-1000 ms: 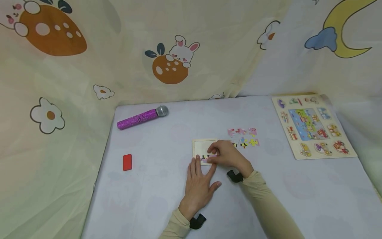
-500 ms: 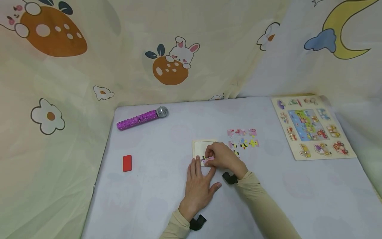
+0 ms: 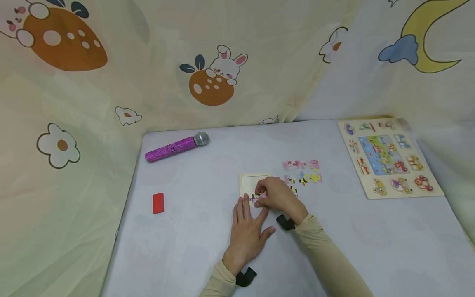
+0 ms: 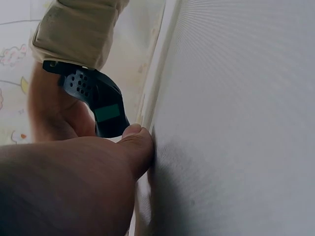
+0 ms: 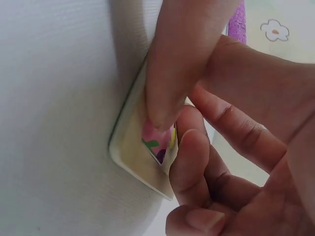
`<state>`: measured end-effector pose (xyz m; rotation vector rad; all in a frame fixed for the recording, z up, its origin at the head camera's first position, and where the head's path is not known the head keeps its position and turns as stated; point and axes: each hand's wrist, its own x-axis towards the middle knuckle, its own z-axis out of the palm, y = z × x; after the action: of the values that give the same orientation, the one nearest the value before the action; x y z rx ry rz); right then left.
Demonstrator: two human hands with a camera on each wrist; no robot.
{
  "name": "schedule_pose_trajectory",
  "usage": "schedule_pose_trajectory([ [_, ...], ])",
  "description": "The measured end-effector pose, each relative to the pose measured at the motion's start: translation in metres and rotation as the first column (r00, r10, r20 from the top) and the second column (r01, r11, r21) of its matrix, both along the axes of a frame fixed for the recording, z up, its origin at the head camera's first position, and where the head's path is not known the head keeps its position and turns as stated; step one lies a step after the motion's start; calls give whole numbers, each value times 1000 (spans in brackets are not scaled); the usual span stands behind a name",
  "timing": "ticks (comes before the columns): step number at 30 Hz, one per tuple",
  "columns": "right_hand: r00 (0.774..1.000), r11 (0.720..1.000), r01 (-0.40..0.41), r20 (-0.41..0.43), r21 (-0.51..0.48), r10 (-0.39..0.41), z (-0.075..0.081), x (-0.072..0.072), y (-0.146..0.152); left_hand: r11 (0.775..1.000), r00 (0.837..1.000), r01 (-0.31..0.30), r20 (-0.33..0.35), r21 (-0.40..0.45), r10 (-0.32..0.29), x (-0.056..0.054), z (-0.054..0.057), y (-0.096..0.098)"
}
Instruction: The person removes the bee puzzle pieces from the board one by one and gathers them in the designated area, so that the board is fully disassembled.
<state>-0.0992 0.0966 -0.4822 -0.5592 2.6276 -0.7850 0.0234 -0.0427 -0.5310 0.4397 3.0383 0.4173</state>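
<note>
A small puzzle tray [image 3: 243, 183] with a pale rim lies flat mid-table in the head view. My left hand [image 3: 246, 235] rests with straight fingers on its near-left edge, thumb spread out to the side. Over the tray's near-right part, my right hand [image 3: 278, 196] has curled fingers and pinches a pink jigsaw piece [image 5: 151, 136] with a green and purple print. In the right wrist view the thumb lies on this piece, inside the tray's corner. Other placed pieces are mostly hidden by the fingers. Loose jigsaw pieces [image 3: 315, 177] lie in rows right of the tray.
A purple glitter microphone [image 3: 172, 149] lies at the back left. A red block [image 3: 158, 203] is at the left. Toward the right edge lies a large wooden puzzle board [image 3: 384, 154]. A printed cloth [image 3: 156, 82] hangs behind the table.
My right hand has shifted slightly left over the tray, uncovering a loose piece at its right, then has stayed nearly still. The left hand has not moved.
</note>
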Motion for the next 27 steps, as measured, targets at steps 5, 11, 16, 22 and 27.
schedule_pose_trajectory([
  [5,1000,1000,-4,20,1,4,0,0,0,1000,1000,0,2,-5,0,0,0,0],
  [11,1000,1000,-17,21,-10,17,0,-1,1,1000,1000,0,14,-5,0,0,0,0],
  [16,1000,1000,-12,28,-18,12,1,-1,2,1000,1000,2,11,-3,-2,0,0,1],
  [22,1000,999,-15,26,-28,16,1,-1,2,1000,1000,1,-1,4,-1,-1,0,1],
  [27,999,999,-35,26,-27,36,3,-1,1,1000,1000,-1,6,3,1,-1,0,1],
])
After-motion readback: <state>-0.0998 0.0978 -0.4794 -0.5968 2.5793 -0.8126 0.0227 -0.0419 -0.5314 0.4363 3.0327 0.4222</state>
